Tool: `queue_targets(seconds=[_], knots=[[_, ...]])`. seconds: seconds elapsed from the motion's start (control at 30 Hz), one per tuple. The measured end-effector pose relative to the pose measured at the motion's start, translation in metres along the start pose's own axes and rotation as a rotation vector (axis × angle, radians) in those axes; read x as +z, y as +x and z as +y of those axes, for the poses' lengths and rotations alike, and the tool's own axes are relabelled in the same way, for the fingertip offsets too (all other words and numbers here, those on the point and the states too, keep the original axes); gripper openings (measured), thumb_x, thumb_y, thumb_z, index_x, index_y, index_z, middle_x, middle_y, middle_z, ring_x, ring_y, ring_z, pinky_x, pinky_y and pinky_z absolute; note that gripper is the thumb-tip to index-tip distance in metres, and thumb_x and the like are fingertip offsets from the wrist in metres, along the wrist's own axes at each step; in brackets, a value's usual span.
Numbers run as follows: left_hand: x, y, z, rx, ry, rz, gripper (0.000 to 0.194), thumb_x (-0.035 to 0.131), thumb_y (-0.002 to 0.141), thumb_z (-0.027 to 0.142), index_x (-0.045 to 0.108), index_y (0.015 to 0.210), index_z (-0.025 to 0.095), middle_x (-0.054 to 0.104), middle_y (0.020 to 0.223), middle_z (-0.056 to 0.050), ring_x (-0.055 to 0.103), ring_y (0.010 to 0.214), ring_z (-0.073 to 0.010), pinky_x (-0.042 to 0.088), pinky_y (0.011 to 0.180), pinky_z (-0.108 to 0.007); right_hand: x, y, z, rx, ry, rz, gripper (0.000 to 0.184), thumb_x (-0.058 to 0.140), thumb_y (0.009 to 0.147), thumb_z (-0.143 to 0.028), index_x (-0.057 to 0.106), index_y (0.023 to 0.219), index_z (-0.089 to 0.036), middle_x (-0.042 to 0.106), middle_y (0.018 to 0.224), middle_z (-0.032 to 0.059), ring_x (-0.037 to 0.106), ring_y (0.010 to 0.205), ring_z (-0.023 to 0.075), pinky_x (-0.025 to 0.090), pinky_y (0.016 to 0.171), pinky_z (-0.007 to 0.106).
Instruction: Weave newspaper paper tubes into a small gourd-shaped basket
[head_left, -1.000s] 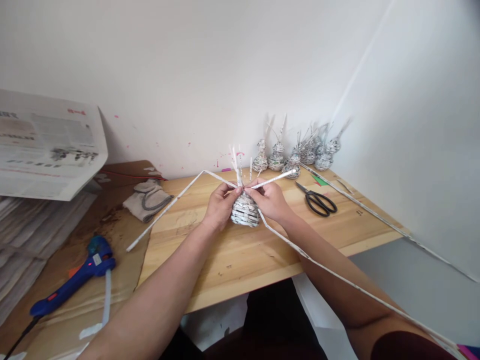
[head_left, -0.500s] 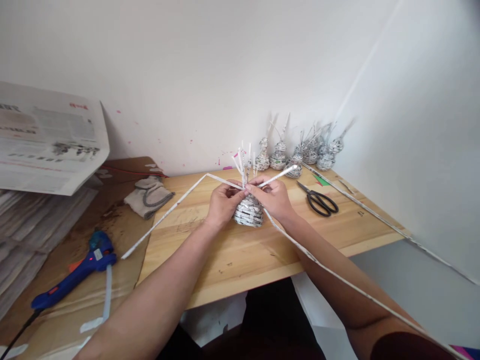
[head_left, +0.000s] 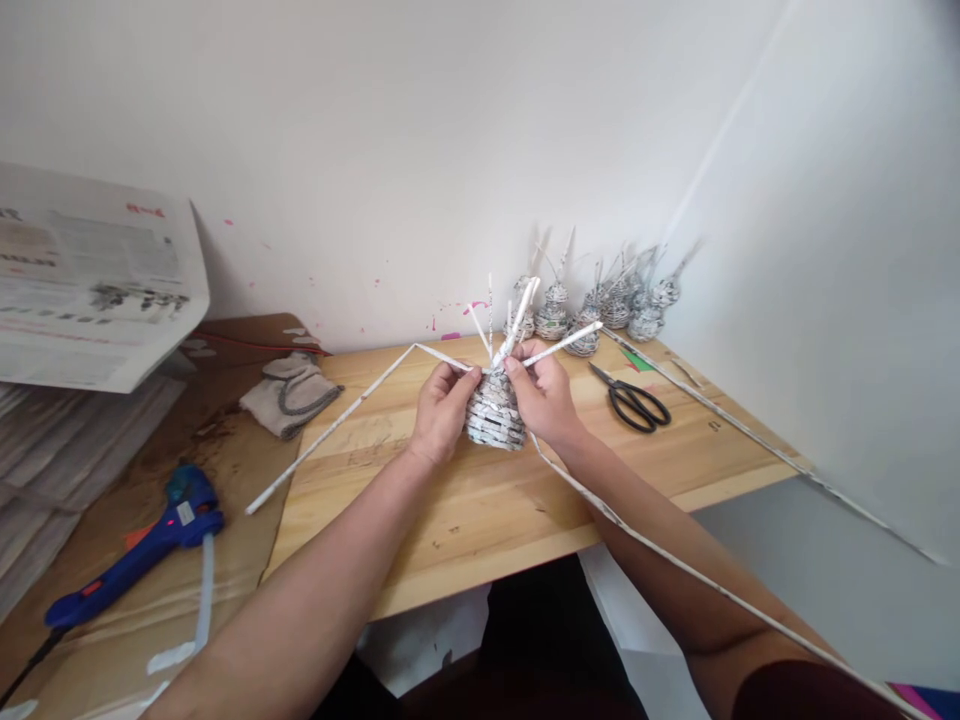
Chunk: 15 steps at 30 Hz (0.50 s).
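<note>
Between my hands, just above the wooden board (head_left: 360,540), is a rounded weave of rolled newspaper (head_left: 496,420) with several paper stakes (head_left: 517,325) rising from its narrowed top. My left hand (head_left: 444,405) pinches at the upper left of the weave, where a long bent paper strip (head_left: 337,435) runs out and down to the left. My right hand (head_left: 546,395) is closed at the upper right, thumb against the stakes. One short paper tube (head_left: 574,340) sticks out past its fingers. A second long paper strip (head_left: 645,540) trails from the weave along my right forearm. Some fingertips are hidden.
Several finished-looking woven paper gourds (head_left: 555,312) stand against the wall. Black scissors (head_left: 634,400) and a long paper tube (head_left: 712,405) lie at right. To the left are a grey cloth (head_left: 289,395), a blue glue gun (head_left: 142,550), and newspaper (head_left: 97,290) over stacked paper.
My hands have moved slightly apart at the top of the weave. Several stakes now lean together to the right. The view has shifted a little.
</note>
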<state>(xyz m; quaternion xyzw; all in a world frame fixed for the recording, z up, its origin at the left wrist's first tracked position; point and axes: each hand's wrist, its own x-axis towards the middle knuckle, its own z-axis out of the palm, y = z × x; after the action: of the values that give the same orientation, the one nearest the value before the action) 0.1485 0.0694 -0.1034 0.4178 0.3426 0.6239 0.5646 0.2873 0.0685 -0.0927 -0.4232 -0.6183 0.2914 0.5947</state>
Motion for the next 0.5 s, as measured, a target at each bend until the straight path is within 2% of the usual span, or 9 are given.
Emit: queue_targets(seconds=[0.1,0.17,0.23,0.3,0.33,0.4,0.5], knots=[[-0.002,0.001,0.0,-0.01,0.064,0.024,0.034,0.083,0.069,0.043,0.064,0.081,0.017,0.063,0.071,0.002,0.055,0.064,-0.0111,0.043,0.062,-0.022,-0.002,0.0,0.001,-0.048,-0.059,0.001,0.015,0.054,0.094,-0.036,0.052,0.09,-0.022,0.058,0.076,-0.0004,0.054,0.066,0.0144,0.044,0.063,0.028],[-0.004,0.002,0.005,0.0,0.226,0.039,0.032,0.081,0.072,0.044,0.063,0.072,0.017,0.059,0.064,0.002,0.049,0.057,-0.011,0.039,0.056,-0.023,-0.004,0.0,0.001,-0.081,-0.1,0.0,0.013,0.054,0.094,-0.035,0.052,0.09,-0.022,0.059,0.078,0.0006,0.056,0.07,0.0155,0.045,0.065,0.028],[-0.006,0.001,0.014,0.118,0.413,0.091,0.03,0.082,0.073,0.037,0.061,0.063,0.017,0.056,0.06,0.001,0.046,0.058,-0.0119,0.037,0.056,-0.023,-0.005,0.0,0.0,-0.099,-0.141,-0.003,0.012,0.053,0.095,-0.034,0.051,0.09,-0.023,0.059,0.079,0.0014,0.057,0.073,0.0166,0.044,0.066,0.029],[-0.008,-0.001,0.025,0.321,0.485,0.138,0.02,0.086,0.069,0.024,0.066,0.066,0.018,0.062,0.07,-0.002,0.053,0.071,-0.0155,0.042,0.065,-0.023,-0.005,0.0,-0.001,-0.103,-0.169,-0.016,0.012,0.052,0.095,-0.033,0.051,0.09,-0.023,0.059,0.079,0.0016,0.057,0.074,0.0171,0.044,0.065,0.029],[-0.008,-0.002,0.03,0.388,0.469,0.12,0.016,0.086,0.067,0.019,0.071,0.074,0.019,0.067,0.081,-0.004,0.057,0.083,-0.0183,0.044,0.071,-0.024,-0.005,-0.001,-0.001,-0.102,-0.172,-0.024,0.012,0.052,0.095,-0.033,0.051,0.089,-0.023,0.059,0.078,0.0015,0.056,0.073,0.0171,0.044,0.065,0.029],[-0.009,-0.002,0.035,0.413,0.435,0.026,0.021,0.085,0.068,0.014,0.077,0.086,0.022,0.072,0.097,-0.007,0.06,0.099,-0.0221,0.046,0.08,-0.025,-0.005,-0.001,-0.003,-0.107,-0.166,-0.04,0.012,0.052,0.095,-0.033,0.05,0.088,-0.023,0.059,0.078,0.0013,0.056,0.072,0.0169,0.043,0.065,0.029],[-0.013,0.002,0.033,0.348,0.483,-0.136,0.012,0.078,0.075,0.015,0.079,0.084,0.022,0.075,0.09,-0.005,0.064,0.088,-0.0206,0.048,0.083,-0.027,-0.004,-0.002,-0.005,-0.121,-0.172,-0.066,0.013,0.051,0.096,-0.033,0.05,0.088,-0.023,0.059,0.077,0.0008,0.057,0.072,0.0165,0.043,0.066,0.029]])
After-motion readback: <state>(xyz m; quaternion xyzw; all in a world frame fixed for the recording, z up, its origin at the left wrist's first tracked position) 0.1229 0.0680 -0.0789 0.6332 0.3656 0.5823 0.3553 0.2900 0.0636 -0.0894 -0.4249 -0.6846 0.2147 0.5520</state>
